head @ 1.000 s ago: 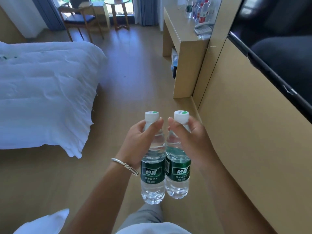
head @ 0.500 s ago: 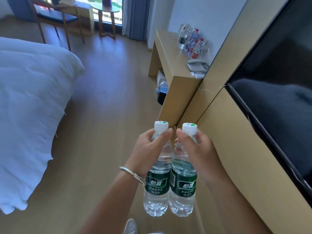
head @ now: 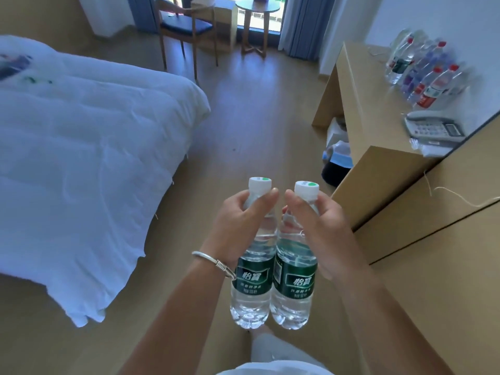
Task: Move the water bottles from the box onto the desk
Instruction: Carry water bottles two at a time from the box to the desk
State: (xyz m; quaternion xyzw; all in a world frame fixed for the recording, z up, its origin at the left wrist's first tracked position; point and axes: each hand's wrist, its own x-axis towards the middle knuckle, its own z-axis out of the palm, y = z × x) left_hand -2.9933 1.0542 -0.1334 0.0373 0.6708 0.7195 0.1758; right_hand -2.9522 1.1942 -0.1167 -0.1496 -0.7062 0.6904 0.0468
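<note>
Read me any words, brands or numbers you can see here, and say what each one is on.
"怡寶": green label of the left-hand bottle.
"怡寶": green label of the right-hand bottle.
Smaller print under both logos: too small to read.
Bottles on the desk: labels blurred.
Telephone keys: unreadable.

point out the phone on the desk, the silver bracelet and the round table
phone [head: 433,130]: head view, on its keypad
silver bracelet [head: 209,257]: head view, on the band
round table [head: 257,6]: head view, on its top

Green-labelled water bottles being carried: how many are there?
2: one bottle in the left hand, the other bottle in the right hand. Blurred bottles on the desk aren't counted.
</note>
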